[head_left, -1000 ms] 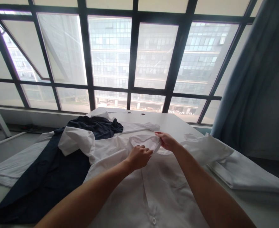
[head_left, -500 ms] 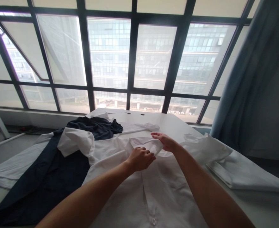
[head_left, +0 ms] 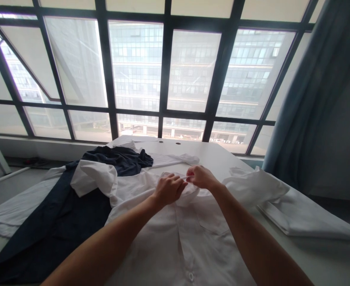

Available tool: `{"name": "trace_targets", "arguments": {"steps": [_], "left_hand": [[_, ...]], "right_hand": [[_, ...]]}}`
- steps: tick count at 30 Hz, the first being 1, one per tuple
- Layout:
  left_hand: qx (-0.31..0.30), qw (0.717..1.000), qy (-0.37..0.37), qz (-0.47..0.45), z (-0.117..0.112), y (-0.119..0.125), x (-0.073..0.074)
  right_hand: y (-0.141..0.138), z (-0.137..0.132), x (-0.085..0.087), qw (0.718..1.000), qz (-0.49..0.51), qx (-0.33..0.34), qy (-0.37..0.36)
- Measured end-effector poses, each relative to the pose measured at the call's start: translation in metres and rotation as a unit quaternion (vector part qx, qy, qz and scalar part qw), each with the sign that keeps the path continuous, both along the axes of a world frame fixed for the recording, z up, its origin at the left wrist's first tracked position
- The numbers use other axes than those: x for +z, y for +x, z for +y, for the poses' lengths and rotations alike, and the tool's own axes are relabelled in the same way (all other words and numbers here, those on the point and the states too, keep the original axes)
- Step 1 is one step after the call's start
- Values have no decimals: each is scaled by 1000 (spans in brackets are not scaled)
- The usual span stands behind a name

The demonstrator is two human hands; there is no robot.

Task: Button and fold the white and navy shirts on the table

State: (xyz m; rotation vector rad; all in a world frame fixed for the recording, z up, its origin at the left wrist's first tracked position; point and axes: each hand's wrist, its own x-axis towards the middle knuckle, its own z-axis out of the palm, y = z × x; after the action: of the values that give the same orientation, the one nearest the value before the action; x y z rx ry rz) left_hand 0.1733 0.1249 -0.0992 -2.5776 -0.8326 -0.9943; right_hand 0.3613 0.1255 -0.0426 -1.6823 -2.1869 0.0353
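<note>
A white button-up shirt (head_left: 160,242) lies spread front side up on the table, its collar end away from me and a button showing near the bottom of the view. My left hand (head_left: 169,189) is closed on the shirt's collar (head_left: 189,196). Close beside it, my right hand (head_left: 201,177) pinches the same collar, and a narrow strip of white cloth shows between the two hands. Both sets of fingertips are partly hidden by the hands and cloth. The shirt's left-lying sleeve (head_left: 94,176) rests bunched over dark navy clothing.
Navy garments (head_left: 52,222) and more white cloth (head_left: 23,202) lie to the left. A folded white garment (head_left: 308,218) lies to the right on the white table (head_left: 213,155). Behind stand a large window (head_left: 137,67) and a blue-grey curtain (head_left: 306,103).
My right hand has moved left and closed on the collar, its fingers extended before. My left hand has shifted slightly up and left, and the collar opening looks narrower.
</note>
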Motion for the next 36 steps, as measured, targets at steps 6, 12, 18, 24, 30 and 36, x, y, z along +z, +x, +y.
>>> {"name": "trace_targets", "arguments": {"steps": [6,12,18,24,30,36], "left_hand": [[80,996,-36,-8,31,-34,19],[154,981,-117,21,35,-46,29],[169,975,-146,3,39,-47,29],[130,960,-234,-79,73,-80,0],[183,945,-269,23,89,-101,-27],[185,967,-168,-56,87,-110,-13]], "right_hand": [[3,3,-1,999,-35,18,36],[2,0,-1,998,-57,-11,39],[4,7,-7,999,-2,-23,46],[46,34,-37,964,249,-88,-10],[84,21,-66,957,254,-84,-111],[89,20,-55,979,116,-57,-156]]}}
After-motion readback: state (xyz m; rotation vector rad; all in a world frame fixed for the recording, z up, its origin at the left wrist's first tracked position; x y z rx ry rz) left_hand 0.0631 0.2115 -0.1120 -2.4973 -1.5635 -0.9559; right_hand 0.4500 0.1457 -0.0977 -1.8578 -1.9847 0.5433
